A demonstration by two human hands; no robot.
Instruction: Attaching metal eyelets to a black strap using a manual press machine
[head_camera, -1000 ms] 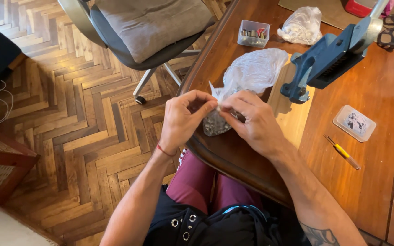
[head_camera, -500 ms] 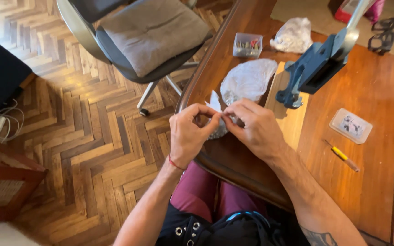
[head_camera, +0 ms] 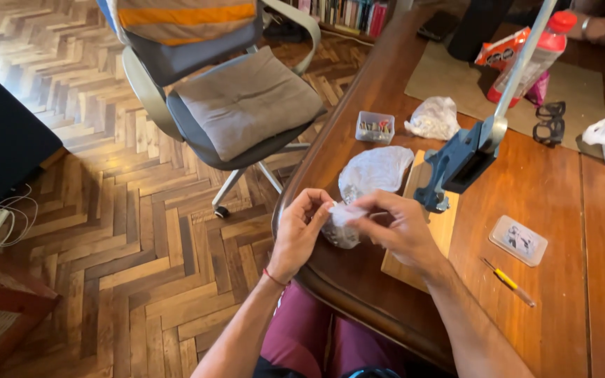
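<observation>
Floor (head_camera: pixel 106 231): herringbone parquet, warm brown, glossy in the light at upper left. Table (head_camera: pixel 582 280): dark polished wood w/ rounded, moulded edge; I see a tan mat (head_camera: pixel 456 77) at its far end. Chair (head_camera: pixel 232 105): pale curved frame, grey fabric cushion, wheeled base, striped cloth over the back. Clamp (head_camera: pixel 460 164): blue-grey metal body w/ a pale rod rising to upper right, fixed on a light wooden board (head_camera: pixel 421 238). Flat crinkled plastic bag (head_camera: pixel 376 171) lies just beyond the hands; a second, balled-up white bag (head_camera: pixel 434 117) sits further back, near a small clear box (head_camera: pixel 375 127) of mixed small parts. Also on the table: black glasses (head_camera: pixel 549 122), a clear flat packet (head_camera: pixel 518 240), a thin yellow-handled tool (head_camera: pixel 507 281).

Left hand (head_camera: pixel 301 231) & right hand (head_camera: pixel 397 227): both curled, fingertips pinched on a small crumpled clear pouch (head_camera: pixel 339 225), held between them over the table's near edge, just in front of the flat bag. Contents of the pouch: cannot tell.

Vs. 0.5 s ago: view has tipped up, so more of the chair & far table shows; hands sit lower in frame, same two-handed pinch, slightly further apart, pouch stretched between them.
</observation>
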